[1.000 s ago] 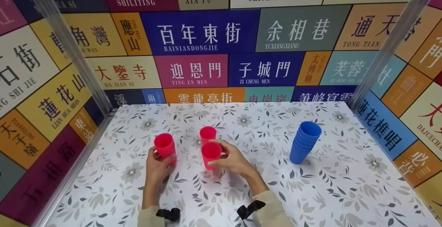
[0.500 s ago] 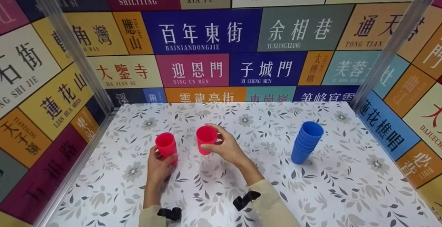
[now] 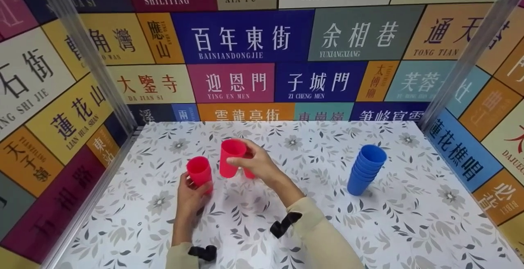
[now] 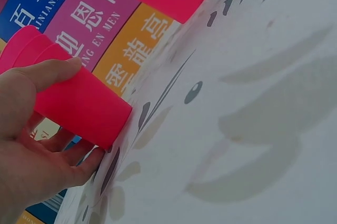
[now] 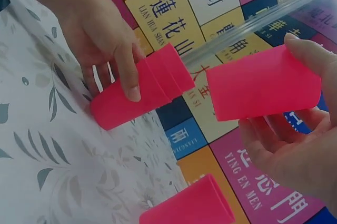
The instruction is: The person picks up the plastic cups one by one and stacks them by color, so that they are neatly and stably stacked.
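Observation:
My left hand grips a short stack of nested red cups near its base, thumb on one side and fingers on the other. The left wrist view shows the stacked rims and the bottom right at the tabletop. A single red cup is held up off the table by my right hand, between thumb and fingers, just right of and behind the stack. Another red cup stands on the table, mostly hidden behind the right hand; its side shows low in the right wrist view.
A tall stack of blue cups stands on the right side of the table. White floral cloth covers the table. Sign-covered panels rise at the back and both sides, with clear corner posts.
My right hand has carried its red cup leftward and away from me, past the standing cup and toward the stack. The left hand keeps its hold in nearly the same place.

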`<state>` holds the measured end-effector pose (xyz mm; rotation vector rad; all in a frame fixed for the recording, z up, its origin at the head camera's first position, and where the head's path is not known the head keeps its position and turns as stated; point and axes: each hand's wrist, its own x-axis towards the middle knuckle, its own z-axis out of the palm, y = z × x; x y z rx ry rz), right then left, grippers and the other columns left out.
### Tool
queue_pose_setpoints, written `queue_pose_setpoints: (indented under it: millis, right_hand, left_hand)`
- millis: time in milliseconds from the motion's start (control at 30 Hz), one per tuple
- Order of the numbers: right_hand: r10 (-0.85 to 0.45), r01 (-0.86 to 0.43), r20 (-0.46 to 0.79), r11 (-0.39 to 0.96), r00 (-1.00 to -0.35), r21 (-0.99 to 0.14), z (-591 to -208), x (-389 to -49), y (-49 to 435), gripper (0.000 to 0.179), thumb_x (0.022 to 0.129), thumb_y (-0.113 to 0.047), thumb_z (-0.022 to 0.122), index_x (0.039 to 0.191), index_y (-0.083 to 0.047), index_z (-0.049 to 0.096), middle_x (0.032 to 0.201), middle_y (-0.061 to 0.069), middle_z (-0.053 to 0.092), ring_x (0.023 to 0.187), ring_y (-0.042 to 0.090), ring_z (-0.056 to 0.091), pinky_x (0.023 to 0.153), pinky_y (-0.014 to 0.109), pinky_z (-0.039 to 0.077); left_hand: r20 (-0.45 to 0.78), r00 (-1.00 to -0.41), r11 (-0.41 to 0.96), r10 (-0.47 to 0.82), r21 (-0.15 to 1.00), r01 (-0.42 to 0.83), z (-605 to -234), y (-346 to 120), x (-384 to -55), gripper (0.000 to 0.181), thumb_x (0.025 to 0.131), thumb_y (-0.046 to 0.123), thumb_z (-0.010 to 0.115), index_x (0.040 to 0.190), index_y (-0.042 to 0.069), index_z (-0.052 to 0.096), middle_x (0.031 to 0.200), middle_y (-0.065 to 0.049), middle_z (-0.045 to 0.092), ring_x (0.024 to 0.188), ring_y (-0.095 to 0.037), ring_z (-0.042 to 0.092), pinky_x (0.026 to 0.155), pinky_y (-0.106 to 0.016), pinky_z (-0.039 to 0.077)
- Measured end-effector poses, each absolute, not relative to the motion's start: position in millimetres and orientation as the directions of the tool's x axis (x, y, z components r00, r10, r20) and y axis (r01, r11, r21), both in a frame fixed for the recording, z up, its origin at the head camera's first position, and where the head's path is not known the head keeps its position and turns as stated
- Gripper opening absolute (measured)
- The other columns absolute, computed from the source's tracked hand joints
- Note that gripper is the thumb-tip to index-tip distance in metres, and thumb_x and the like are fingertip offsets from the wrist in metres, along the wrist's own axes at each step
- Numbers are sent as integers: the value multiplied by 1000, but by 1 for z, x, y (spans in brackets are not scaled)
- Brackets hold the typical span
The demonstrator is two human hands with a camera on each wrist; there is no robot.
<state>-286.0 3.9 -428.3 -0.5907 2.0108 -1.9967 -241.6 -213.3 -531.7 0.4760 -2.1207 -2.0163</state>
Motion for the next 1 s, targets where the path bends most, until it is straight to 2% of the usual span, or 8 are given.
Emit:
queue_pose_setpoints:
  millis: [200,300,467,567,700,1000]
  right_hand:
    - [-453,-157,145,-11,-880,-988,-420,-289,-9,68,83,-19,81,145,-16,52,125,8,66,103,17,62,80,26,56]
    - [-442,-197,171,13,-881,-980,-420,-290,-17,67,82,-20,82,143,-18,54,126,7,66,104,16,62,79,26,57]
    - [-412,-235,195,50,-890,-971,-422,-292,-28,68,81,-23,84,142,-20,55,126,6,66,109,17,63,82,27,57]
    - [-403,-236,200,40,-893,-971,-421,-294,-34,67,81,-23,83,143,-19,55,127,7,65,111,18,61,84,28,55]
    - [-416,-206,172,39,-893,-978,-418,-296,-42,68,82,-25,81,144,-20,53,130,5,63,115,19,58,88,30,55]
    - [-378,-143,114,49,-919,-989,-413,-305,-61,70,81,-28,83,144,-21,52,130,3,63,116,18,60,91,32,57]
  left_hand:
    - [-105,-932,49,-347,990,-130,-533,-214,-243,69,88,5,71,146,12,35,145,-18,48,132,-36,50,113,-49,44]
    - [-116,-931,45,-345,989,-140,-533,-215,-243,69,88,8,71,146,13,35,146,-16,48,133,-35,49,112,-49,45]
    - [-126,-928,50,-349,987,-153,-533,-214,-242,69,88,11,72,146,15,34,146,-14,47,133,-33,49,110,-49,47]
    - [-93,-933,67,-348,990,-124,-533,-213,-241,69,88,8,71,146,12,35,145,-17,49,131,-36,50,109,-50,48]
    - [-56,-934,90,-353,992,-93,-533,-213,-242,68,87,5,70,145,9,35,144,-20,50,132,-38,51,110,-51,46]
    - [-99,-930,63,-353,990,-129,-536,-214,-243,71,85,7,73,146,12,36,145,-19,49,133,-37,50,110,-51,47]
